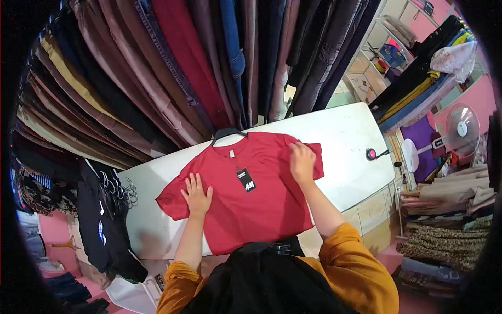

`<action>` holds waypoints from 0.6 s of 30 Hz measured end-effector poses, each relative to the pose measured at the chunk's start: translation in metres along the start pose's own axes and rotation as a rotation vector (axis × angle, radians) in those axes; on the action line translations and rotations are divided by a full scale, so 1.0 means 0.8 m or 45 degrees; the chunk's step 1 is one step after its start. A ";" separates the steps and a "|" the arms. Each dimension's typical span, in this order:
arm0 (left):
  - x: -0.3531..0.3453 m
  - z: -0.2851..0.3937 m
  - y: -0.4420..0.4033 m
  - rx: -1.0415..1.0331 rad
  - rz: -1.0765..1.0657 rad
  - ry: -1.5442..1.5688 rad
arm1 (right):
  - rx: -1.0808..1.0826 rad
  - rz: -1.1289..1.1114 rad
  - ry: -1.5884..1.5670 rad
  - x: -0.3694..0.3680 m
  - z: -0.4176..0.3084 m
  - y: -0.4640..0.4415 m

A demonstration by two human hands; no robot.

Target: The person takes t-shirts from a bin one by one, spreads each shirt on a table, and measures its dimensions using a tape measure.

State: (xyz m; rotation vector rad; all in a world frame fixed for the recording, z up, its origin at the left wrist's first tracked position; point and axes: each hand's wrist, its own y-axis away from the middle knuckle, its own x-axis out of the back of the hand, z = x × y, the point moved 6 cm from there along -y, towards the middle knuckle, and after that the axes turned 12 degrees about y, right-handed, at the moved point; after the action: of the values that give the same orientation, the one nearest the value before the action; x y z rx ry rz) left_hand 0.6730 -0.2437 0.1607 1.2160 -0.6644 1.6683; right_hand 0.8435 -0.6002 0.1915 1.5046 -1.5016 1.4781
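Note:
A red T-shirt lies spread on the white table, its neckline toward the far side. A black hanger sits inside its collar, with the top showing. From the chest hangs a black H&M tag. My left hand rests flat on the shirt near the sleeve at left, fingers spread. My right hand touches the shirt by the shoulder and sleeve at right, its fingers loosely bent and slightly blurred, with no object visible in them.
The white table carries a small black-and-pink round object at right. Black garments on hangers lie over its left end. Hanging trousers line the far side. A fan and folded clothes are at right.

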 end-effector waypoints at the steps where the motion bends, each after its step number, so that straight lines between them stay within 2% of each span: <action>1: 0.001 0.005 0.004 0.036 0.015 -0.013 | -0.113 0.179 0.105 0.019 0.030 -0.002; 3: 0.003 0.021 0.021 0.082 0.051 0.009 | -0.507 0.100 0.246 0.030 0.096 0.008; 4: 0.008 0.033 0.030 0.051 0.142 -0.007 | -0.593 0.053 0.225 0.030 0.119 0.010; 5: 0.012 0.049 0.037 0.017 0.234 -0.023 | -0.595 0.058 0.217 0.029 0.135 0.008; 7: 0.002 0.100 0.053 -0.062 0.273 0.018 | -0.358 -0.156 0.097 0.014 0.152 -0.003; 9: -0.025 0.169 0.066 -0.339 0.131 0.084 | -0.350 -0.287 0.016 -0.003 0.165 -0.012; 11: -0.050 0.237 0.073 -0.497 -0.090 0.167 | -0.546 -0.118 -0.203 -0.005 0.193 -0.021; 14: -0.082 0.310 0.079 -0.691 -0.224 0.254 | -0.552 -0.133 -0.126 0.003 0.218 -0.021; 17: -0.097 0.359 0.079 -0.734 -0.309 0.266 | -0.581 -0.121 -0.315 0.021 0.256 -0.025; 18: -0.104 0.368 0.078 -0.723 -0.327 0.294 | -0.546 -0.007 -0.281 0.033 0.275 -0.026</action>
State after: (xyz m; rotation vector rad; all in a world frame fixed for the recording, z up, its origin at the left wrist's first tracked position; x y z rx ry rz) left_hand 0.7464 -0.5447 0.1962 0.6585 -0.7364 1.2591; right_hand 0.9251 -0.8062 0.1673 1.4335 -1.8017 0.9260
